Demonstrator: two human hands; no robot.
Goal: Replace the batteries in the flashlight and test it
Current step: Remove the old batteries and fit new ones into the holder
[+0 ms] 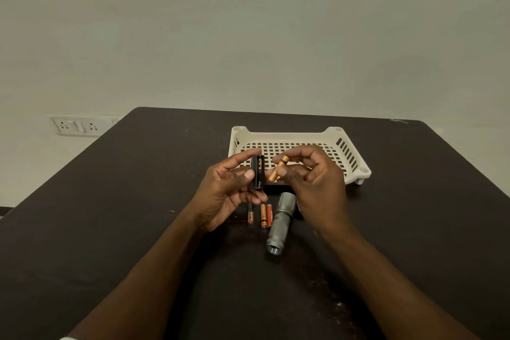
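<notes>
Dark table (110, 201), empty white basket (300, 135), left fingers (249, 174) gripping battery holder (258, 172), right fingers (281, 172) pinching battery (278, 168)

A plain indoor room, which could be an office or a home; nothing settles which. A dark brown worktop (138, 201), scuffed and speckled with pale marks, stands against a bare off-white wall (248, 36). Low on that wall, at the left, sits a white switch-and-socket plate (76, 126). A cream perforated plastic tray (350, 156) rests on the worktop.
</notes>
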